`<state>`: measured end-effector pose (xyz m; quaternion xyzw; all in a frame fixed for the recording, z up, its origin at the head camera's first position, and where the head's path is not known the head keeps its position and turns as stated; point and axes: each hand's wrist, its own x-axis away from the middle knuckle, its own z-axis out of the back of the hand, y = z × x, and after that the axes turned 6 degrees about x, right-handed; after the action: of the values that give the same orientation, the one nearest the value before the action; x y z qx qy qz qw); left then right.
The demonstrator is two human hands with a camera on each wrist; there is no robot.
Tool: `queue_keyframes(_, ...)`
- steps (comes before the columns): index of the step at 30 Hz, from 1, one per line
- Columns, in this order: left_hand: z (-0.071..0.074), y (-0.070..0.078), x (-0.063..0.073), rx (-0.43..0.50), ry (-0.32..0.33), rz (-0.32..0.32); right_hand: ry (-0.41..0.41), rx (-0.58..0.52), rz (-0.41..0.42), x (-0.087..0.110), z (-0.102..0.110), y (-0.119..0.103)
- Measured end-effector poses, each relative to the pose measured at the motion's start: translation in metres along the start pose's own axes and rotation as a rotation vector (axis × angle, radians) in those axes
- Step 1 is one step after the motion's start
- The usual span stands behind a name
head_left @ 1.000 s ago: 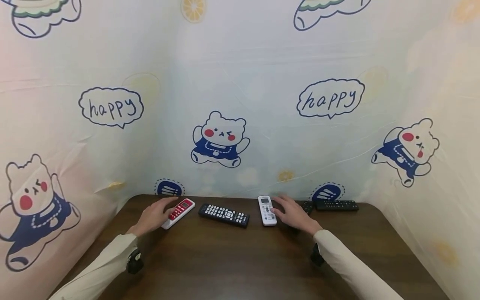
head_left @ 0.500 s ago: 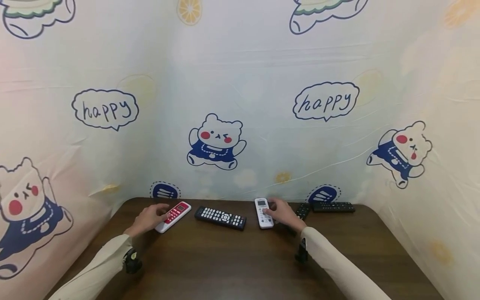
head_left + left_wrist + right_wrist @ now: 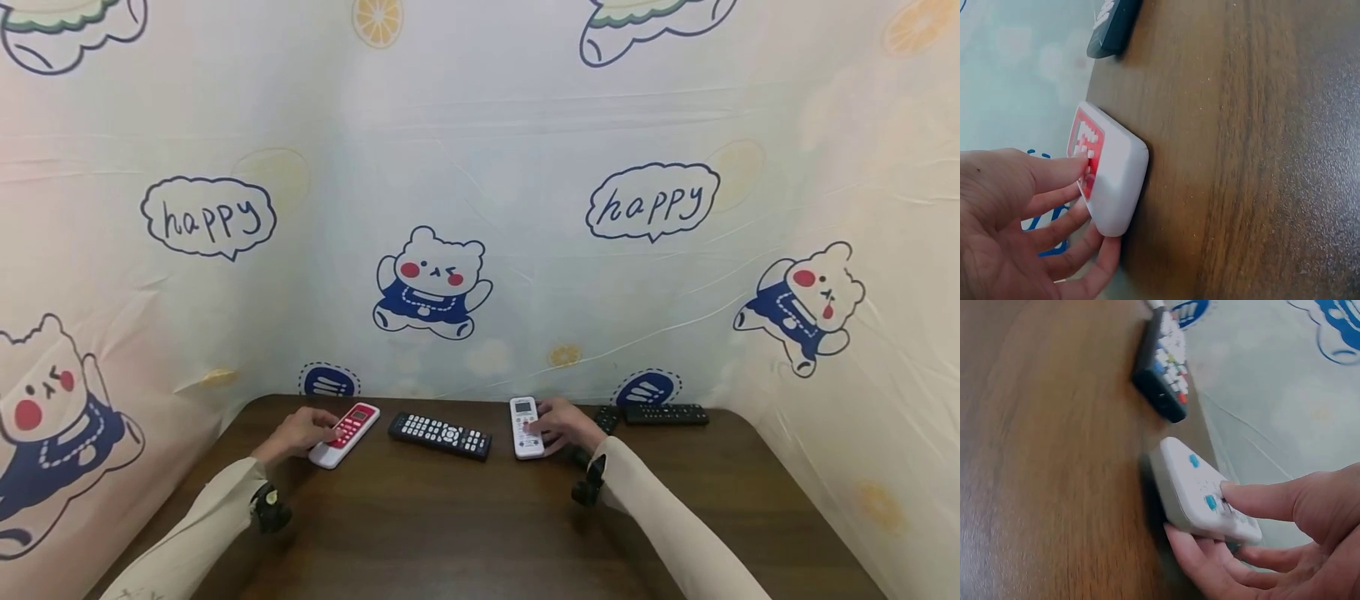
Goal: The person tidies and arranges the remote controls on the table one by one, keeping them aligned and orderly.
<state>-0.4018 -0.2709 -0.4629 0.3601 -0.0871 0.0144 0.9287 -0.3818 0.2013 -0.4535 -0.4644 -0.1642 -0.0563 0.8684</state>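
Spreading across the background, a printed cloth [image 3: 525, 275] stands behind a brown table [image 3: 420, 525], over which two pale sleeves [image 3: 202, 521] reach. The left hand [image 3: 298, 431] pinches a red-and-white remote [image 3: 351, 432], thumb on its buttons and fingers at its edge, and the right hand [image 3: 567, 423] grips a white remote [image 3: 521, 423] between thumb and fingers, both remotes near the table's far edge. Between them lies a black remote [image 3: 438, 435] with white buttons, and to the right sit two darker remotes [image 3: 666, 414], one partly hidden behind the right hand.

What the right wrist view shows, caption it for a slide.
Right grip pinching a white remote, a dark remote nearby on the tabletop.
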Motion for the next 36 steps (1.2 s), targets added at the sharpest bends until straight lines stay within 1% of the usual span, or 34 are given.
queue_keyframes(2,-0.001,0.001,-0.001,0.017,0.0,0.022,-0.024,-0.038,-0.01,-0.001,0.003,0.002)
queue_keyframes(7,-0.001,0.005,0.001,0.036,-0.001,0.042,-0.078,-0.119,-0.04,-0.003,0.009,0.008)
queue_keyframes(10,-0.001,0.006,0.0,0.051,-0.007,0.054,-0.094,-0.15,-0.056,-0.003,0.012,0.009)
queue_keyframes(15,-0.002,0.008,-0.001,0.065,-0.009,0.063,-0.076,-0.193,-0.074,0.003,0.013,0.009)
queue_keyframes(19,0.0,0.009,0.0,0.063,-0.013,0.07,-0.065,-0.211,-0.075,0.006,0.011,0.011)
queue_keyframes(26,0.001,0.01,0.005,0.054,-0.008,0.072,-0.049,-0.224,-0.058,0.011,0.005,0.015)
queue_keyframes(30,0.002,0.012,0.006,0.064,0.0,0.077,-0.05,-0.232,-0.049,0.015,0.004,0.015)
queue_keyframes(36,0.001,0.012,0.005,0.074,0.014,0.069,-0.064,-0.219,-0.023,0.029,0.002,0.011)
